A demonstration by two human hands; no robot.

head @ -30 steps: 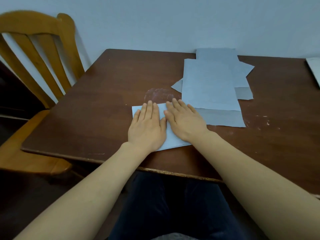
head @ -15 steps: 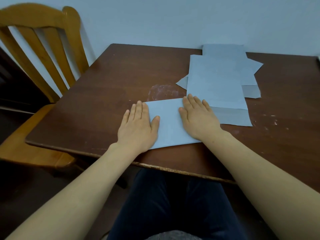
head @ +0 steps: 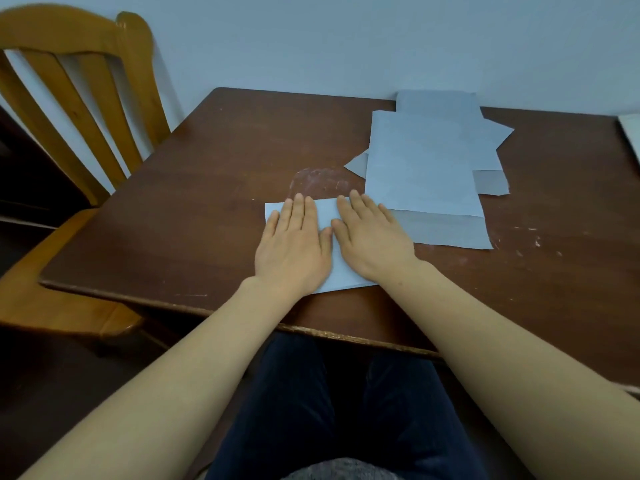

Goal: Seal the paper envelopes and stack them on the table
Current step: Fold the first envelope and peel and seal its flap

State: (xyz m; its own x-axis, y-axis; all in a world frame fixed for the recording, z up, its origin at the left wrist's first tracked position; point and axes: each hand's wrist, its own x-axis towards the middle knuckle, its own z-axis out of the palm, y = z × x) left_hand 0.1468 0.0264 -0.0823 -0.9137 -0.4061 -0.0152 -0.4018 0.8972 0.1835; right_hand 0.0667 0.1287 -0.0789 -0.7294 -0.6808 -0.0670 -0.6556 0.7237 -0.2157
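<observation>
Pressing flat: left hand [head: 294, 249] and right hand [head: 372, 242], fingers straight, thumbs nearly touching, both palms down on a folded envelope [head: 325, 216] near the table [head: 190, 202] front edge. Pile of unfolded sheets [head: 426, 168] lies just right, behind.

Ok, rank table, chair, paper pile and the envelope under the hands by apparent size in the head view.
1. table
2. chair, cut off by the frame
3. paper pile
4. envelope, partly covered
</observation>
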